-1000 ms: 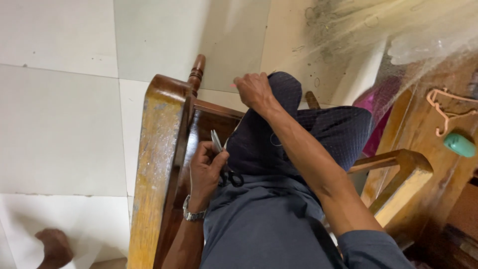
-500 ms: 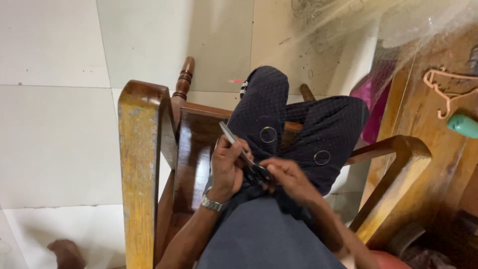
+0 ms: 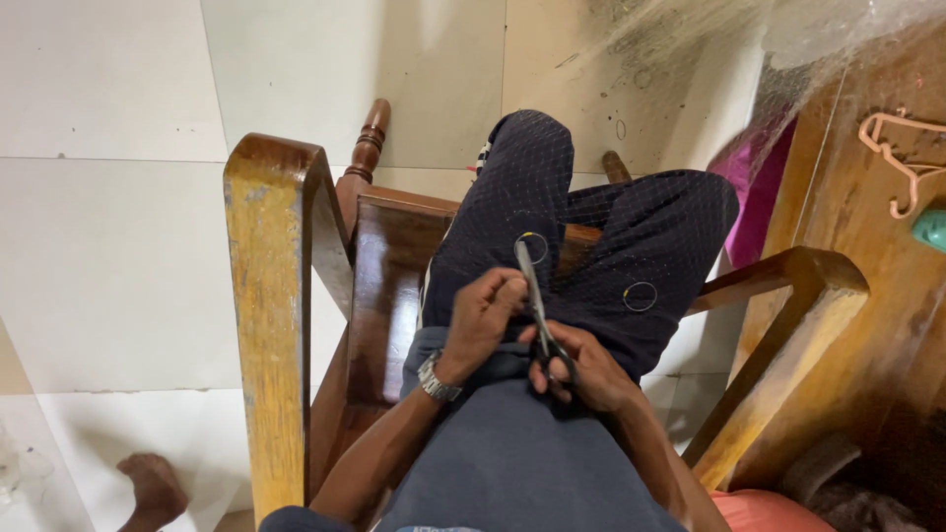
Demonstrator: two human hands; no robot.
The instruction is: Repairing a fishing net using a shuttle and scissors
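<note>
Seated in a dark wooden armchair [image 3: 271, 296]; fine white mesh netting [image 3: 680, 227] lies over both knees. Right hand [image 3: 581, 369] closed through the loops of black-handled steel scissors [image 3: 537, 305], blades nearly shut, tip near a small metal ring [image 3: 532, 246] on the left knee. Left hand [image 3: 483, 315] curled, pinching netting just beside the blades. Second ring [image 3: 640, 296] on the right thigh. No cut edge is visible; trimming looks barely begun, most netting left. Armrests hem both elbows; free room only forward, past the knees, over the pale tiled floor [image 3: 99, 246].
</note>
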